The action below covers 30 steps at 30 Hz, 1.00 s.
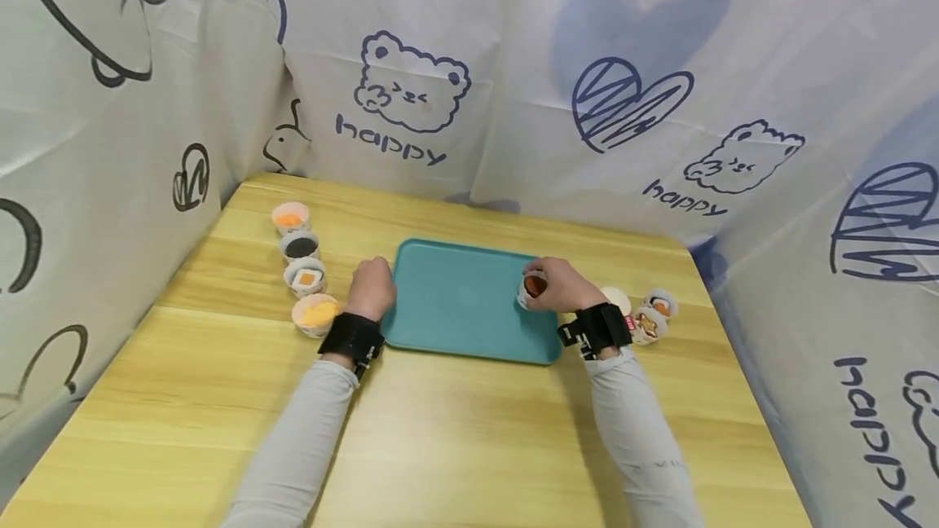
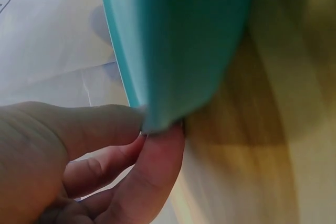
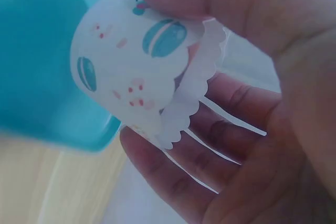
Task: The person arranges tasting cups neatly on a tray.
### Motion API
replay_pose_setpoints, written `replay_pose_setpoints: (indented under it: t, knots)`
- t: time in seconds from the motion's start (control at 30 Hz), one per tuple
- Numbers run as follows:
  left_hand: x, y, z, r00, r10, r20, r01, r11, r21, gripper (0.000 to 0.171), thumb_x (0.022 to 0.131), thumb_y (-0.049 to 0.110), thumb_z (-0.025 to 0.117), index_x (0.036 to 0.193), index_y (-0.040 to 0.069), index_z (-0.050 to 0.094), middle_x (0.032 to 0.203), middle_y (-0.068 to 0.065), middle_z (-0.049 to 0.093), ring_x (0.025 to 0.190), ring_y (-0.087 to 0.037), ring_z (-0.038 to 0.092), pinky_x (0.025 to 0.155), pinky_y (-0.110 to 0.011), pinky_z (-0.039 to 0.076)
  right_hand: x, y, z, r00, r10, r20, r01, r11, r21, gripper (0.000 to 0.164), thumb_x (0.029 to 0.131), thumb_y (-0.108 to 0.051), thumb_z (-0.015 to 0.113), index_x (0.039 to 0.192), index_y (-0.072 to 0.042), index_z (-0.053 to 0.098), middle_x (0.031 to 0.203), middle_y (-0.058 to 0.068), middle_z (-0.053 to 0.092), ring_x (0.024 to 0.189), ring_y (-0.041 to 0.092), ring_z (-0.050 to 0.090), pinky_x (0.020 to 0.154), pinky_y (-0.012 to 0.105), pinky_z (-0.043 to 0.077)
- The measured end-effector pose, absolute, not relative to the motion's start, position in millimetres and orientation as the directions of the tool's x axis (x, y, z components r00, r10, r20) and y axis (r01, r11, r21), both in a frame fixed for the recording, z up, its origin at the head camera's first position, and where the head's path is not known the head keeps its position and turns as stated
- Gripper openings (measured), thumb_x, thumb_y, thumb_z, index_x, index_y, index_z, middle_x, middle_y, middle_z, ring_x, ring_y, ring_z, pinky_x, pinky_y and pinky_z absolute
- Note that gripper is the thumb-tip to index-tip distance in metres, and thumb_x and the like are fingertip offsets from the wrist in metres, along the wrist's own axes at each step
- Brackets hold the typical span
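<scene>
A teal rectangular tray (image 1: 462,300) lies on the wooden table. At its left edge is my left hand (image 1: 372,288); in the left wrist view the thumb and a finger pinch the tray's rim (image 2: 149,121). My right hand (image 1: 563,288) holds a small paper baking cup (image 3: 126,61) between thumb and fingers, over the tray's right side. Teal and red prints and a scalloped edge mark this white cup, and something brown shows inside it in the head view. Whether the cup's base touches the tray, I cannot tell.
Left of the tray, several paper cups stand in a row: one with yellow filling (image 1: 319,314), one with a white-and-orange square (image 1: 305,278), a dark one (image 1: 300,247), one with orange (image 1: 290,218). More cups (image 1: 650,324) cluster right of the right wrist. Printed curtains (image 1: 506,104) surround the table.
</scene>
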<state>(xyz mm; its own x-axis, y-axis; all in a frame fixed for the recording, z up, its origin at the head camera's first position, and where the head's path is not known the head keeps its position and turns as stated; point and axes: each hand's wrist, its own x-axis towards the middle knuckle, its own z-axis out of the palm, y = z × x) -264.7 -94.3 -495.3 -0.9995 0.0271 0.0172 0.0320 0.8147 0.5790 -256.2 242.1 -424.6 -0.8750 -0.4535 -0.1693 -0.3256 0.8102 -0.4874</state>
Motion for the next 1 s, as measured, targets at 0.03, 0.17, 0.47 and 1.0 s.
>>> replay_pose_setpoints:
  t: [0.03, 0.17, 0.47, 1.0]
  knots:
    - [-265, -94, -496, -0.999, 0.025, 0.025, 0.035, 0.815, 0.579, 0.019, 0.089, -0.008, 0.05, 0.075, -0.005, 0.062, 0.085, -0.03, 0.067, 0.085, -0.047, 0.067, 0.074, -0.054, 0.056, -259, 237, -425, -0.873, -0.46, -0.162, -0.334, 0.806, -0.489, 0.053, 0.089, -0.012, 0.076, 0.136, 0.006, 0.057, 0.127, 0.023, 0.062, 0.097, 0.03, 0.06, 0.085, 0.044, 0.05]
    - [-264, -92, -497, -0.999, 0.01, 0.048, 0.036, 0.811, 0.584, 0.016, 0.088, -0.008, 0.052, 0.081, -0.008, 0.066, 0.089, -0.032, 0.069, 0.087, -0.049, 0.068, 0.074, -0.055, 0.056, -270, 216, -426, -0.862, -0.492, -0.125, -0.38, 0.789, -0.483, 0.052, 0.088, -0.012, 0.077, 0.134, 0.006, 0.059, 0.124, 0.021, 0.063, 0.096, 0.029, 0.059, 0.085, 0.044, 0.05]
    - [-258, -90, -499, -0.997, -0.013, 0.071, 0.031, 0.813, 0.582, 0.014, 0.087, -0.011, 0.054, 0.084, -0.009, 0.068, 0.087, -0.031, 0.069, 0.083, -0.048, 0.069, 0.07, -0.054, 0.057, -288, 178, -431, -0.849, -0.522, -0.075, -0.436, 0.775, -0.458, 0.055, 0.087, -0.013, 0.079, 0.135, 0.004, 0.058, 0.129, 0.02, 0.062, 0.106, 0.032, 0.06, 0.09, 0.045, 0.051]
    - [-256, -89, -499, -0.996, -0.013, 0.09, 0.04, 0.824, 0.565, 0.013, 0.085, -0.014, 0.057, 0.081, -0.007, 0.068, 0.083, -0.028, 0.069, 0.079, -0.044, 0.069, 0.067, -0.051, 0.058, -316, 123, -437, -0.789, -0.614, -0.027, -0.531, 0.704, -0.471, 0.049, 0.086, -0.011, 0.079, 0.129, 0.003, 0.063, 0.121, 0.017, 0.065, 0.101, 0.028, 0.059, 0.087, 0.042, 0.051]
